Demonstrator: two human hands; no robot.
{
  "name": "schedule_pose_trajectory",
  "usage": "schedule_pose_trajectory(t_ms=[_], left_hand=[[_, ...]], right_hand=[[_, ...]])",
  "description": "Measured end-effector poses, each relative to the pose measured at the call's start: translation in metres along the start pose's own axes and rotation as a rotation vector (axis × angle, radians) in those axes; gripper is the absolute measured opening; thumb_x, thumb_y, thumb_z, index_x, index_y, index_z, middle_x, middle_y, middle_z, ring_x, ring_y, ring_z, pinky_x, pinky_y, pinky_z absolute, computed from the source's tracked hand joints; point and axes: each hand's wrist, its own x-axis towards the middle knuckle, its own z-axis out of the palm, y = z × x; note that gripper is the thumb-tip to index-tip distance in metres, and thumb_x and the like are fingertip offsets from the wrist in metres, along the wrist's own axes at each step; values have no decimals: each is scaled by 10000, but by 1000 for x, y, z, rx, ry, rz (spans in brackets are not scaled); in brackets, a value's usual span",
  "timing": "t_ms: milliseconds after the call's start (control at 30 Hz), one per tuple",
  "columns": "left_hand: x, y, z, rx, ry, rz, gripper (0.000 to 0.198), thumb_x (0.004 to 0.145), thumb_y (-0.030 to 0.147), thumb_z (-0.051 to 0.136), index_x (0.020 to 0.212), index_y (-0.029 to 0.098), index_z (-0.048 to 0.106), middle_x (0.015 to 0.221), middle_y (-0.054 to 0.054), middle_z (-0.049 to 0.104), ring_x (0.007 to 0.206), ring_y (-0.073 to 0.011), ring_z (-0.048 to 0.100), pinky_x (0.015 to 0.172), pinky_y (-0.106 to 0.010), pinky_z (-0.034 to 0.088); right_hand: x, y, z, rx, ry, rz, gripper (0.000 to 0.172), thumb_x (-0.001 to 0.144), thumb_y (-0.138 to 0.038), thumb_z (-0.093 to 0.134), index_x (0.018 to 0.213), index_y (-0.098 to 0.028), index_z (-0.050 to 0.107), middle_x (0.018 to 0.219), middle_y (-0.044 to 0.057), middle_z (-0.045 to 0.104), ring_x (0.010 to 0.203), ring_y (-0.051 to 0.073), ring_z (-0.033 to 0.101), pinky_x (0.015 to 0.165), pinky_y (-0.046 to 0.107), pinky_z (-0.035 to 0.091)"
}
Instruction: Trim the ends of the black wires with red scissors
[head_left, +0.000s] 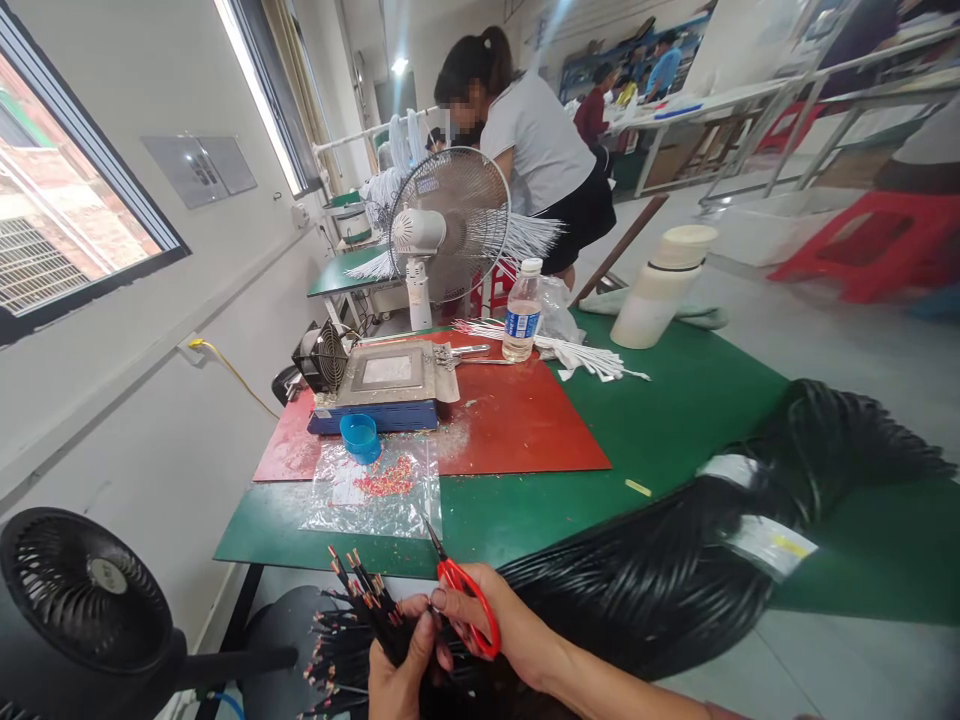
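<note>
My left hand [401, 665] is closed around several black cables [379, 615] whose stripped ends show copper and reddish inner wires. More such cable ends fan out below and to the left of it. In my right hand [499, 615] is a pair of scissors [474, 625] with red handles, its dark blades pointing up and away over the table edge. The thumb and fingertips of my right hand meet those of my left at the cables. A clear plastic bag [315, 500] with small red and yellow scraps on it lies just beyond the blades.
A thick black cable bundle [630, 560] with white wrappings covers the green table's right side. On the red mat [555, 430] stand a flat heating device [390, 375], a blue cup [360, 438] and a bottle [522, 315]. A black fan [90, 590] stands left; a person [544, 140] bends behind the white fan [450, 225].
</note>
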Motion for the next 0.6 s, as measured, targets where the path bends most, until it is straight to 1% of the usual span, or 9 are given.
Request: schedule_pose_trajectory(t_ms=[67,200,267,300,333,400,467,533,600], left_hand=[[0,0,0,3,-11,2,366,569,424,709,793,144,632,404,0,582,362,-68,434,394,-189,282],[0,0,0,-16,-23,2,362,563,415,716,787,141,637,412,-4,589,367,-66,441,397,-182,283],[1,0,-1,-34,5,-6,369,535,407,736,766,136,637,458,-12,613,385,-66,460,397,-177,295],[2,-1,-1,-44,33,-18,378,519,402,747,761,135,635,482,-12,624,391,-64,465,395,-173,299],[3,-1,-2,-58,64,-40,391,505,396,756,771,138,631,496,-8,630,387,-60,464,394,-169,303],[5,0,-4,-85,104,-96,415,500,389,760,802,140,623,485,8,619,356,-51,440,383,-164,291],[7,2,-6,-114,94,-142,418,517,382,751,834,141,624,487,13,611,330,-43,417,371,-163,268],[8,5,-6,-152,42,-161,357,545,374,734,784,129,635,502,-2,606,343,-47,429,366,-163,253],[8,8,-6,-219,-3,-195,279,563,352,725,700,126,635,475,-4,575,359,-51,431,368,-166,253]], right_hand=[[1,0,0,-19,-21,-7,477,648,-570,662,632,-142,453,465,-53,449,373,54,441,344,158,240],[3,4,-1,-19,38,46,481,640,-596,645,663,-155,455,463,-73,419,338,41,351,316,167,209],[3,6,-2,-48,66,50,480,651,-610,624,683,-160,462,470,-72,419,348,47,337,328,174,219],[2,7,-3,-104,78,27,466,669,-602,614,686,-160,470,481,-65,429,366,52,346,348,178,237],[1,8,-4,-200,98,-28,441,690,-580,611,682,-157,486,498,-53,446,397,60,366,378,185,263],[-2,10,-7,-498,147,-224,361,739,-495,613,677,-148,536,560,-19,498,484,82,421,458,204,308],[-4,11,-11,-845,161,-491,263,798,-381,587,685,-143,575,623,18,541,570,108,460,520,226,318],[-5,11,-14,-1117,119,-765,213,855,-276,510,702,-146,579,642,37,557,594,120,455,536,246,304],[-4,8,-15,-1291,41,-1028,218,893,-202,425,747,-146,578,623,32,555,577,126,428,527,265,274]])
